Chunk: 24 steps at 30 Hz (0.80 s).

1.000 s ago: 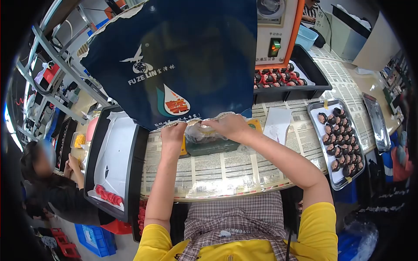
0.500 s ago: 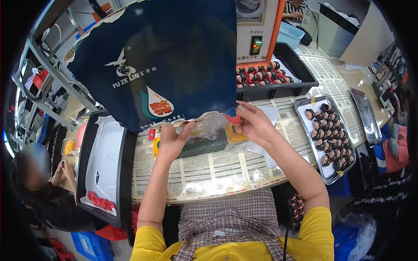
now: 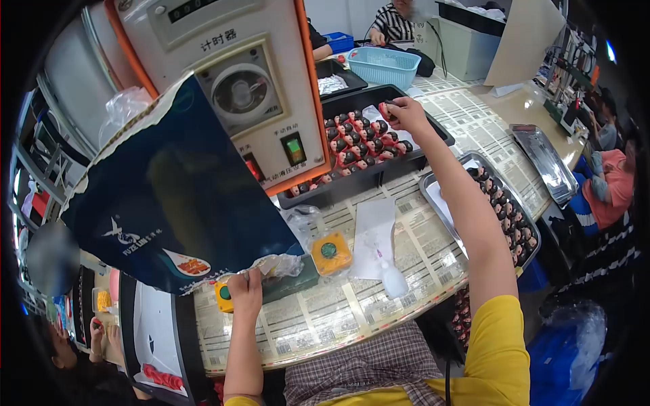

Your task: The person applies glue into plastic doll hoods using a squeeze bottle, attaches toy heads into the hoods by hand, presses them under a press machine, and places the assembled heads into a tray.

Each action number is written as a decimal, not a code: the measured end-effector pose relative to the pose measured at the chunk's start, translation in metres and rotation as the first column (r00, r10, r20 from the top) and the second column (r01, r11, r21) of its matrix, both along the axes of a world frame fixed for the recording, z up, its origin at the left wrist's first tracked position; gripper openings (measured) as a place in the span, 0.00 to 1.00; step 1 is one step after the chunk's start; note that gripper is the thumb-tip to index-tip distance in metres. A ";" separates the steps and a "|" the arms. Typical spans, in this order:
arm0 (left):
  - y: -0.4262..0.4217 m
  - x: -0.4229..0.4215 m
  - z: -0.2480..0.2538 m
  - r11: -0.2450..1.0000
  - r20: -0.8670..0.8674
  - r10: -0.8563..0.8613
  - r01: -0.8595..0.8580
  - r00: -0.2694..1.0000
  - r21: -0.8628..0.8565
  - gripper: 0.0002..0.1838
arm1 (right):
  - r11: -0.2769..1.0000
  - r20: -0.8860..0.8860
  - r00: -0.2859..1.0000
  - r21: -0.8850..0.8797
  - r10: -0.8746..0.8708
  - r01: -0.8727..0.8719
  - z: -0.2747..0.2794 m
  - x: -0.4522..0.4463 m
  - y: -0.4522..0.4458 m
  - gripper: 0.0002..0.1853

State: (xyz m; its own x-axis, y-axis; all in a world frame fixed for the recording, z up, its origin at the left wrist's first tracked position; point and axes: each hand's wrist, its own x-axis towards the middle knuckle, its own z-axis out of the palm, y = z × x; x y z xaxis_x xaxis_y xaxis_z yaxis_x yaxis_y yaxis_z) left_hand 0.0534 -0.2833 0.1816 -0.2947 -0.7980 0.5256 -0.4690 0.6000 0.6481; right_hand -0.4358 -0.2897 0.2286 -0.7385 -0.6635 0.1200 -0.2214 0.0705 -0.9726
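Observation:
My right hand [image 3: 407,115] is closed around a small red doll figure [image 3: 388,111] with a black top, at the right rear of a black tray [image 3: 443,135]. Rows of similar black-haired figures [image 3: 355,139] stand in that tray. At the torn lower edge of a dark blue cardboard sheet [image 3: 169,203], my left hand [image 3: 245,291] has its fingers curled. Whatever they hold is hidden. Next to this hand is a yellow block with a green button [image 3: 223,296]. Another yellow button block [image 3: 332,253], wrapped in clear plastic, sits further right.
Behind the cardboard rises a white and orange machine [image 3: 271,95] with a timer dial. A squeeze bottle [image 3: 393,279] lies on white paper. On the right, a metal tray [image 3: 535,247] holds doll heads. A black bin [image 3: 179,345] stands left. Other people sit around the table.
My right hand has moved from the cardboard's lower edge up and away to the black tray, carrying the red piece. My left hand stays by the cardboard. The view has shifted.

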 end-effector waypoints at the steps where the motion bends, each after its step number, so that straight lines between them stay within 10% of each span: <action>1: 0.000 0.003 -0.006 1.000 0.018 0.027 -0.027 0.999 0.001 0.18 | 0.996 -0.066 0.998 0.085 -0.021 0.026 -0.008 -0.019 -0.017 0.21; 5: 0.005 0.019 -0.019 0.999 0.074 0.032 -0.034 0.997 0.022 0.05 | 0.934 -0.484 0.868 0.247 -0.113 0.259 -0.027 -0.051 -0.066 0.19; 7: 0.000 0.023 -0.034 0.985 0.037 -0.004 0.010 0.999 -0.170 0.03 | 0.890 -0.405 0.906 0.359 -0.125 0.283 -0.027 -0.054 -0.083 0.18; 17: -0.008 0.061 -0.095 0.942 -0.249 -0.015 0.097 0.968 0.321 0.13 | 0.738 -0.436 0.875 0.658 0.211 0.150 -0.081 -0.090 -0.150 0.20; 21: 0.001 0.055 -0.101 0.899 -0.473 0.071 0.149 0.878 0.412 0.17 | 0.890 -0.681 0.706 0.424 0.193 0.166 -0.040 -0.032 -0.101 0.18; 22: -0.005 0.055 -0.073 0.996 0.057 -0.056 0.052 0.997 0.070 0.17 | 0.957 -0.699 0.694 0.286 0.173 0.049 -0.028 -0.004 -0.080 0.18; 24: -0.002 0.036 -0.038 1.000 0.088 -0.008 0.010 0.996 -0.025 0.11 | 0.945 -0.724 0.612 0.191 0.319 -0.266 -0.007 0.062 -0.027 0.16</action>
State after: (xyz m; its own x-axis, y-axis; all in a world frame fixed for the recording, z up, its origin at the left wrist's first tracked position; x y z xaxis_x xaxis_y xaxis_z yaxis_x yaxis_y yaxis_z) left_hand 0.0898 -0.2852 0.1435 -0.3476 -0.7820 0.5173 -0.5177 0.6200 0.5895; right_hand -0.3739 -0.3164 0.2215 -0.1858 -0.8533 0.4871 -0.8787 -0.0775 -0.4710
